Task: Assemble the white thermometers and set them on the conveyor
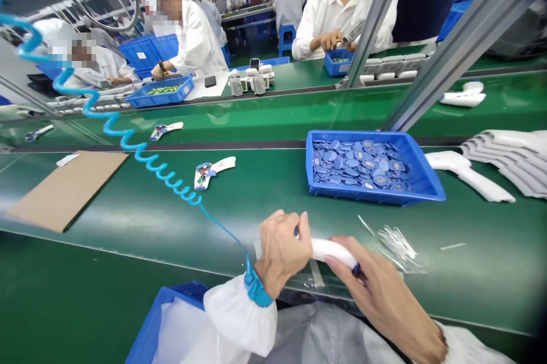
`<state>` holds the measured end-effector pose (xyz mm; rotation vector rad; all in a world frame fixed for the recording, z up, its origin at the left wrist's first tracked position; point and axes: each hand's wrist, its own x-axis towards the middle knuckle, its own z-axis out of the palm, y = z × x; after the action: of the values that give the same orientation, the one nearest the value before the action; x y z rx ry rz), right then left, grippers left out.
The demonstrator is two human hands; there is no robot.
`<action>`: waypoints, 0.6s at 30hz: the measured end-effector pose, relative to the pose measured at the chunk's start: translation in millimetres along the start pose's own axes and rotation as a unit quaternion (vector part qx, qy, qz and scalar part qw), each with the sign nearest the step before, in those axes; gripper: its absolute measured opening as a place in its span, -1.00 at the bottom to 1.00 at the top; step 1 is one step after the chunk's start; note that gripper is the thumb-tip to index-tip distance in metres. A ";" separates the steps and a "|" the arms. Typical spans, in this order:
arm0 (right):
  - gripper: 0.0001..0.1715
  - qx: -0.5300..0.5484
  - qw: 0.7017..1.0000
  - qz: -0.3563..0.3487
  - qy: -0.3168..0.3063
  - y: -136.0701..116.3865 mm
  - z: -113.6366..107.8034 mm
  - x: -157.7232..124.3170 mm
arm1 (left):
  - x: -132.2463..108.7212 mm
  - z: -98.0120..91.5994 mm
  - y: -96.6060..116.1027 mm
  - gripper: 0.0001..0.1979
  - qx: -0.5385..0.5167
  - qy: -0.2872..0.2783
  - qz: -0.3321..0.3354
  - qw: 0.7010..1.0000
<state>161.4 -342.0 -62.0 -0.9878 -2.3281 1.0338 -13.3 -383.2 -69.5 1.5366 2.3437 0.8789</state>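
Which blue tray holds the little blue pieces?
The blue tray on the near belt, beyond the right hand; the far tray beside a co-worker holds green parts.

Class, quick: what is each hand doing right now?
Left hand: closed on the white casing.
Right hand: closed on the same white casing.

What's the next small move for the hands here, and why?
Likely: the right hand lets go and picks a blue part from the blue tray ahead on its side. Both it and the left hand grip the white housing, and neither holds a blue part.
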 end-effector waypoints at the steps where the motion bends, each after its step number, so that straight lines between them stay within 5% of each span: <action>1: -0.73 0.024 0.999 0.027 0.002 1.4 4.2 0.8 | 1.2 -3.4 -1.6 -0.52 -0.010 -0.017 0.002 1.000; 4: -0.55 0.166 0.964 0.207 -0.008 5.4 12.7 9.9 | -2.2 -11.2 -9.0 -0.71 -0.080 0.000 0.024 0.996; 6: -0.48 0.288 0.892 0.347 -0.034 5.6 15.0 18.4 | -6.5 -9.6 -15.8 -0.80 -0.134 0.073 0.065 0.986; 8: -0.47 0.336 0.843 0.411 -0.089 3.1 15.5 25.2 | -6.6 -1.8 -22.5 -0.72 -0.162 0.158 0.062 0.972; 10: -0.49 0.270 0.886 0.357 -0.118 -0.5 16.1 28.2 | 0.6 8.6 -26.5 -0.56 -0.171 0.202 0.014 0.964; 13: -0.56 0.074 0.980 0.156 -0.103 -3.0 22.2 26.5 | 22.3 21.3 -25.7 -0.49 -0.159 0.219 0.000 0.963; 15: -0.56 -0.030 0.992 0.062 -0.104 -1.5 30.8 24.9 | 37.5 25.7 -22.6 -0.47 -0.124 0.243 0.042 0.961; 18: -0.50 -0.121 0.987 0.011 -0.108 1.2 44.0 26.5 | 50.8 26.9 -19.9 -0.48 -0.071 0.250 0.077 0.963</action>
<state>117.8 -342.6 -89.2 -1.0356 -2.6776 0.9215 -38.0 -333.8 -95.2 1.5980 2.4241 1.5984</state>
